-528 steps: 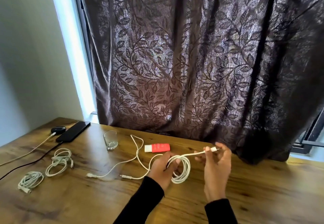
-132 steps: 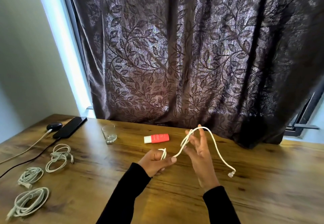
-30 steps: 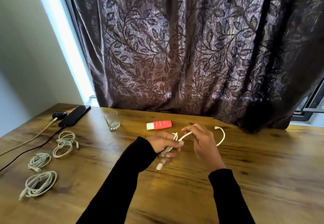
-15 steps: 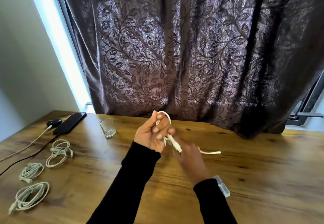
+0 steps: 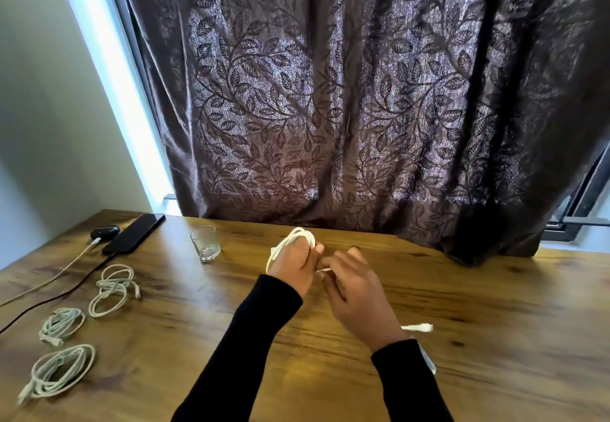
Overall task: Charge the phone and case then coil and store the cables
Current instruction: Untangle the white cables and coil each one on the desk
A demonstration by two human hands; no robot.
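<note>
Loops of thin white cable (image 5: 298, 236) are wound around the curled left hand (image 5: 294, 266) above the brown wooden counter (image 5: 495, 306). Its loose strand is pinched by the right hand (image 5: 355, 293); the plug end (image 5: 418, 327) hangs beside that wrist.

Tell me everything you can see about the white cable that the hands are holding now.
The white cable is thin, smooth and plastic-looking. Most of it is looped around the left hand, which holds the loops above the table. A short stretch runs across to the right hand, which seems to grip it. Its free end, a blurred white plug, sticks out beyond the right wrist.
</note>
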